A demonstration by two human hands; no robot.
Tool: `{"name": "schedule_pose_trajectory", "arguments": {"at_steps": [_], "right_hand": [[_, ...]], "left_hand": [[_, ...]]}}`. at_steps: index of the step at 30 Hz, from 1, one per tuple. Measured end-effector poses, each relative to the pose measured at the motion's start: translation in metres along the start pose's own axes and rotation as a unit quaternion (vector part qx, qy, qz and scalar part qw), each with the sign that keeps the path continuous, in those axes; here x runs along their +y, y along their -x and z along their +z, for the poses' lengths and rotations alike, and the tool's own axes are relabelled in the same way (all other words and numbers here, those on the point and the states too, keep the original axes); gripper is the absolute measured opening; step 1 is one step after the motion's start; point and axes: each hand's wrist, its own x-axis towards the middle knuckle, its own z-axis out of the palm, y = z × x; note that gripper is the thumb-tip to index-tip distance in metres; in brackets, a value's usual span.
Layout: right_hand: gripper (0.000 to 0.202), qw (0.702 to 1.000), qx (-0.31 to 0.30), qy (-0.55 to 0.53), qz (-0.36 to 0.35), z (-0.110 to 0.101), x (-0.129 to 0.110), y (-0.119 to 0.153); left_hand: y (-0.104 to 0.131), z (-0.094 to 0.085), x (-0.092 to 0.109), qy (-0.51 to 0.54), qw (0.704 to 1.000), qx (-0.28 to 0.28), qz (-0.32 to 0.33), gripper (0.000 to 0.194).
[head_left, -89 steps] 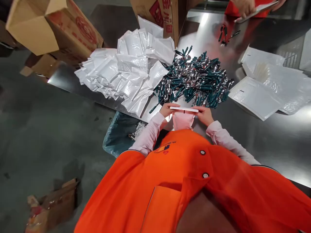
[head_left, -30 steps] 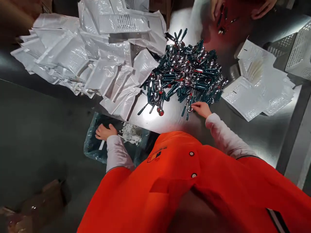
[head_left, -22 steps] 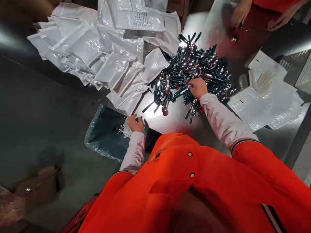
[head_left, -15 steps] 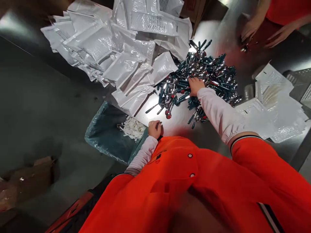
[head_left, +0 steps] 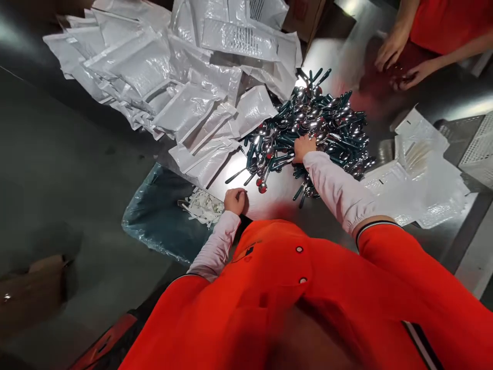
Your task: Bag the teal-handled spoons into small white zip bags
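Observation:
A heap of metal spoons with dark green handles (head_left: pixel 327 115) lies on the shiny metal table (head_left: pixel 265 208). My right hand (head_left: pixel 304 148) is down in the near side of this heap, its fingers curled over spoons and the fingertips partly hidden among the handles. At the table's near edge rests my left hand (head_left: pixel 234 201), loosely closed, with nothing showing in it. One spoon with a red spot on its bowl (head_left: pixel 262 186) lies at the heap's near edge, a little to the right of my left hand.
White padded mailers (head_left: pixel 185 110) are piled at the left and back. Below the table edge hangs a dark plastic bag (head_left: pixel 154 226) holding white paper scraps (head_left: pixel 204 208). Flat white sleeves (head_left: pixel 427 174) and a perforated white basket (head_left: pixel 477 151) are at right. A co-worker's hands (head_left: pixel 414 74) work across the table.
My right hand has drawn slightly closer and its fingers are more curled into the spoons. The co-worker's hands have come nearer each other. The whole view has shifted a little.

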Motion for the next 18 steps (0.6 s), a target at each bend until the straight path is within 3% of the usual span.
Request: {"name": "schedule_pose_trajectory", "arguments": {"at_steps": [3,8,11,14,16,18], "right_hand": [[0.055,0.999,-0.041,0.02,-0.003,-0.005,-0.005,0.01],[0.044,1.0,-0.002,-0.023,0.009,-0.011,-0.005,0.027],[0.043,0.999,-0.025,-0.036,0.03,-0.021,0.002,0.033],[0.041,0.993,-0.072,-0.049,0.076,-0.037,0.003,0.047],[0.038,0.989,-0.074,-0.081,0.101,-0.045,-0.005,0.064],[0.037,0.984,-0.055,-0.125,0.113,-0.046,-0.02,0.087]], "left_hand": [[0.003,0.007,0.012,0.038,0.999,-0.019,-0.002,0.016],[0.012,0.02,0.036,0.09,0.993,-0.073,0.015,0.015],[0.009,0.039,0.057,0.19,0.973,-0.133,-0.011,0.012],[-0.008,0.07,0.09,0.364,0.906,-0.196,-0.087,0.028],[-0.025,0.092,0.118,0.46,0.848,-0.219,-0.144,0.042],[-0.041,0.111,0.145,0.526,0.796,-0.232,-0.187,0.041]]}}
